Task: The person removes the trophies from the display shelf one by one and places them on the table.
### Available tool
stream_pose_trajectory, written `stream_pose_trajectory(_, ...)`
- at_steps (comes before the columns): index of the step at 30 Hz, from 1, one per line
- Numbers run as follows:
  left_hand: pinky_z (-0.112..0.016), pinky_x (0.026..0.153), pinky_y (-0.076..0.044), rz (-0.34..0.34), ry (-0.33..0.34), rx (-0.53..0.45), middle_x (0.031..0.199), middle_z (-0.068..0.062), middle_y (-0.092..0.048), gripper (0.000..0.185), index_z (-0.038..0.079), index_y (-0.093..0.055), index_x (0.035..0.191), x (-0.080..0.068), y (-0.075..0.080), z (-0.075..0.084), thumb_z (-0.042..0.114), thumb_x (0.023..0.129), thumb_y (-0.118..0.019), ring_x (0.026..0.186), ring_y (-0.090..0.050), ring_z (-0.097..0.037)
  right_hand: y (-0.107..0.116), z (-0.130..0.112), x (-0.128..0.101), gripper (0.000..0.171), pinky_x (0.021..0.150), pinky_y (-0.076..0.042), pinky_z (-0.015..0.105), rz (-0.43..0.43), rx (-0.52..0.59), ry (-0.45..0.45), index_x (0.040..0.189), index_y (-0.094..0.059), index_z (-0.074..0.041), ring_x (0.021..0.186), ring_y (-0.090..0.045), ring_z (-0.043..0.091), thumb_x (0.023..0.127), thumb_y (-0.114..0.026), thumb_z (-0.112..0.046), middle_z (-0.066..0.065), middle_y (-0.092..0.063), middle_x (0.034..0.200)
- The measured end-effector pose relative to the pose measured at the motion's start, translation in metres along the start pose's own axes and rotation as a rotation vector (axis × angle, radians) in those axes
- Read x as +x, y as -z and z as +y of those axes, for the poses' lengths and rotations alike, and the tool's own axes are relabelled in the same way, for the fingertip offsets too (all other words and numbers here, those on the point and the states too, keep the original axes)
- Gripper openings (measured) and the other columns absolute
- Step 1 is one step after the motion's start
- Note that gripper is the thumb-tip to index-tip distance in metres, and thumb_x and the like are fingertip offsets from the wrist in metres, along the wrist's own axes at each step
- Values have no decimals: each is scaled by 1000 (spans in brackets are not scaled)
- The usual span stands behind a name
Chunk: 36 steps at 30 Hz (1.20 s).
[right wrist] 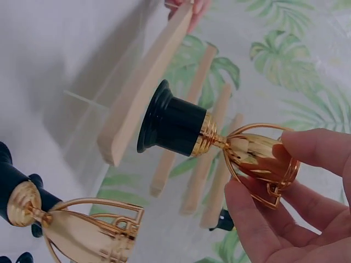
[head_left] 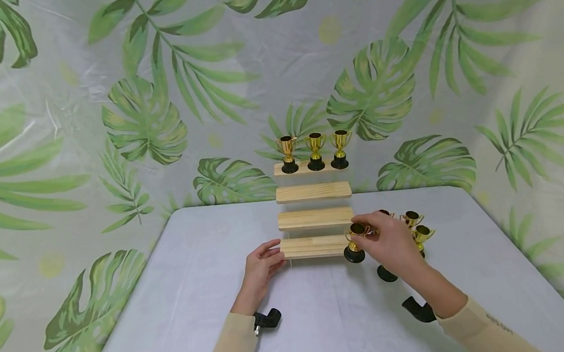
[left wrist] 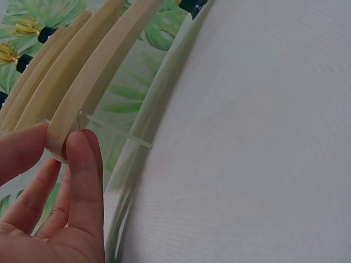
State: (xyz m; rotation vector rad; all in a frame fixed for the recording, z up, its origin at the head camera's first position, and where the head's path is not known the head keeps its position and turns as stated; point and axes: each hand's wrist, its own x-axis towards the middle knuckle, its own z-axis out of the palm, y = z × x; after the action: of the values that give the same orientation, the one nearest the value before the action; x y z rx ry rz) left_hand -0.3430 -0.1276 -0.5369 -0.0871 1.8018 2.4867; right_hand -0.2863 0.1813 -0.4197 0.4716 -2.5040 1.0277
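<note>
A four-step wooden shelf (head_left: 315, 220) stands at the middle of the white table (head_left: 197, 293). Three gold trophies with black bases (head_left: 315, 151) stand in a row on its top step. My left hand (head_left: 274, 255) pinches the left end of the lowest step (left wrist: 82, 93) between thumb and fingers (left wrist: 85, 164). My right hand (head_left: 368, 234) holds a small gold trophy (head_left: 354, 245) by its cup (right wrist: 258, 156), just right of the lowest step's right end, its black base (right wrist: 173, 126) low over the table. I cannot tell whether the base touches the table.
More gold trophies (head_left: 417, 229) stand in a group on the table behind and beside my right hand; one (right wrist: 82, 227) shows in the right wrist view. A leaf-print sheet (head_left: 143, 115) hangs behind the table. The table's rounded back corners lie left and right of the shelf.
</note>
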Motion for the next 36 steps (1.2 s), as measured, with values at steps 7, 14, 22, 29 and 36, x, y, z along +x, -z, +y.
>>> stream_pose_trajectory(7,-32,79,-60,3,-3,-7,105,-15,-70,44,-2,-63,130,1,0,-1,-6,87,-72,88,-71,-22,-3,2,-7,33,72,-59,34,5,-16,10,116,-73,-14,78,-64,11,85,-82,-18,-3,-67,96)
stream_pose_trajectory(14,-32,79,-60,1,3,-3,106,-14,-69,44,-1,-63,130,1,1,-1,-6,87,-73,89,-71,-22,-8,7,-12,33,70,-60,28,-4,31,29,115,-73,-12,84,-65,14,84,-83,-13,0,-68,98)
stream_pose_trajectory(22,-33,82,-59,-15,12,2,108,-15,-68,49,-2,-60,134,3,3,-2,-3,87,-74,90,-70,-21,-12,8,-19,32,69,-60,27,-15,22,32,113,-73,-12,85,-66,17,83,-84,-13,0,-69,101)
stream_pose_trajectory(29,-32,81,-59,-8,13,-9,107,-15,-68,47,-2,-62,132,1,1,0,-5,86,-74,90,-70,-21,-18,9,-22,31,70,-60,33,-36,-9,30,111,-74,-11,83,-65,15,82,-84,-12,-1,-69,100)
stream_pose_trajectory(36,-33,81,-59,-6,13,-7,107,-15,-69,46,-2,-62,131,0,0,1,-5,87,-74,90,-70,-22,-22,12,-24,30,74,-61,38,-71,-19,-4,111,-74,-9,85,-66,16,83,-83,-12,-1,-69,100)
